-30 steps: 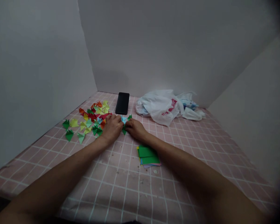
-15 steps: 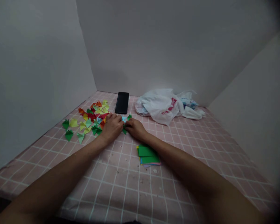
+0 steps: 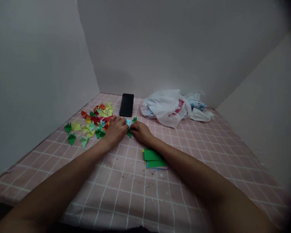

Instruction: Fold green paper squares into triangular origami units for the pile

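Both hands meet near the middle of the table, close to the right side of a spread of small folded paper pieces (image 3: 92, 118). My left hand (image 3: 116, 129) has its fingers curled down and closed, and the fingertips are mostly hidden. My right hand (image 3: 140, 131) is closed too, pinching at a small green folded paper piece (image 3: 129, 134) between the hands. A light blue folded paper piece (image 3: 128, 122) and another green paper tip (image 3: 134, 119) show just beyond the fingers. Near my right forearm lies a stack of coloured paper sheets (image 3: 155, 158), green on top.
A black phone (image 3: 126, 105) lies at the back. To its right sit a crumpled white plastic bag (image 3: 163, 108) and more bags (image 3: 199, 110) near the wall. Small bits (image 3: 147, 185) are scattered on the pink checked tablecloth (image 3: 111, 197). Walls enclose the table's back and sides.
The view has tilted slightly, so everything on the table sits a little higher. Both hands stay in nearly the same place over the paper, with only slight finger motion.
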Demonstrator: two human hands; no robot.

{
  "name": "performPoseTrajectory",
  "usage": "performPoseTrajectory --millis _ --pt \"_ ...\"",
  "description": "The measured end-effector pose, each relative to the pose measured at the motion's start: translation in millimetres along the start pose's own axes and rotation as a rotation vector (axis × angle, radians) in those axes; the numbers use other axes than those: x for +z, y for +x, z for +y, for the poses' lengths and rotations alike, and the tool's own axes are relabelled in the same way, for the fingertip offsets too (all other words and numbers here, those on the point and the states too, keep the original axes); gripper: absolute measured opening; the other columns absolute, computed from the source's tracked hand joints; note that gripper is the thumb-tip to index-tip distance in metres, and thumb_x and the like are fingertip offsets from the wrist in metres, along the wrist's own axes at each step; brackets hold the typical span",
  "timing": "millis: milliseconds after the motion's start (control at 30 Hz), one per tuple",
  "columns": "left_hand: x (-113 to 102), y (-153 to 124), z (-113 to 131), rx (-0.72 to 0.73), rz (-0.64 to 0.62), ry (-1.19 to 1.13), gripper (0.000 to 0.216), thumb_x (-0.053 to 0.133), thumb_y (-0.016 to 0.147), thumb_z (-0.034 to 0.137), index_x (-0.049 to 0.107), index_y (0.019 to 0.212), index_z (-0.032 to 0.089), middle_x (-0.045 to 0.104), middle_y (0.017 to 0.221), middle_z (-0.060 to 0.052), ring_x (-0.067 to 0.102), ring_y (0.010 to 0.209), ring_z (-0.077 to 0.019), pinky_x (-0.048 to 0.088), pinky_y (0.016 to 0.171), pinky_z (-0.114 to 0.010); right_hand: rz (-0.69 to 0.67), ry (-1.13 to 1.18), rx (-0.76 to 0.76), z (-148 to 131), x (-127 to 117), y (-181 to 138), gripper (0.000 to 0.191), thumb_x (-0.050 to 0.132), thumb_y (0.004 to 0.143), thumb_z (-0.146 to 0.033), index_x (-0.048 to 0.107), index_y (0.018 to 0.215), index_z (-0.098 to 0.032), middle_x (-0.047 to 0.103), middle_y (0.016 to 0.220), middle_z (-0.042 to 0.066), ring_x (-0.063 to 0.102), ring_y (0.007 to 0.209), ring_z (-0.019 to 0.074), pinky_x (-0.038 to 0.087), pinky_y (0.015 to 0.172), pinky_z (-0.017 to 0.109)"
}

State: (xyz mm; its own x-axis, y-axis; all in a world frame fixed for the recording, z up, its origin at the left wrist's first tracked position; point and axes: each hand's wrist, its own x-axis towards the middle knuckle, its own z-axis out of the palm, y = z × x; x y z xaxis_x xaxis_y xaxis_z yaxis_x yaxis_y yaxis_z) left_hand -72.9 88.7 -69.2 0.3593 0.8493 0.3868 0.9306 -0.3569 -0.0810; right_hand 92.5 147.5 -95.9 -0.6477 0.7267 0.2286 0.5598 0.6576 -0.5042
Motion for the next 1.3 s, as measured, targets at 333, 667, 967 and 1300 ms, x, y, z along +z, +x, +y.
performPoseTrajectory --millis 333,667,967,1300 --pt "2.0 -0.1 1.5 0.042 0.034 0.025 0.015 0.062 0.09 0.02 0.077 0.087 0.017 0.067 0.092 -0.013 0.053 0.097 -0.0315 0.037 0.094 -0.05 0.028 0.013 0.009 0.6 2.7 -1.2 0.011 0.063 0.089 -0.013 0.072 0.084 -0.017 0.065 0.089 0.005 0.058 0.087 0.019 0.04 0.078 0.028" --pt "2.7 -0.4 -0.2 0.011 -0.026 0.037 0.015 0.064 0.091 0.023 0.078 0.088 0.018 0.068 0.092 -0.011 0.055 0.095 -0.0305 0.038 0.093 -0.049 0.04 0.025 0.002 -0.3 1.5 -3.1 0.011 0.064 0.089 -0.012 0.073 0.087 -0.018 0.067 0.093 0.005 0.059 0.089 0.0191 0.041 0.079 0.028" --pt "-4.5 -1.1 -3.8 -0.045 0.0 0.011 0.022 0.059 0.092 0.022 0.078 0.082 0.017 0.069 0.093 -0.012 0.056 0.098 -0.0307 0.037 0.093 -0.049 0.072 0.029 -0.01 0.3 2.3 -5.1 0.012 0.063 0.088 -0.011 0.07 0.08 -0.016 0.061 0.086 0.005 0.057 0.084 0.019 0.039 0.075 0.028" --pt "-0.6 -2.7 0.2 -0.241 -0.094 -0.126 0.022 0.059 0.092 0.023 0.08 0.095 0.022 0.07 0.103 -0.011 0.059 0.103 -0.0309 0.039 0.092 -0.048 0.145 0.08 -0.069 1.6 4.4 -7.6 0.014 0.059 0.09 -0.008 0.068 0.084 -0.017 0.061 0.088 0.004 0.058 0.087 0.0187 0.041 0.078 0.028"
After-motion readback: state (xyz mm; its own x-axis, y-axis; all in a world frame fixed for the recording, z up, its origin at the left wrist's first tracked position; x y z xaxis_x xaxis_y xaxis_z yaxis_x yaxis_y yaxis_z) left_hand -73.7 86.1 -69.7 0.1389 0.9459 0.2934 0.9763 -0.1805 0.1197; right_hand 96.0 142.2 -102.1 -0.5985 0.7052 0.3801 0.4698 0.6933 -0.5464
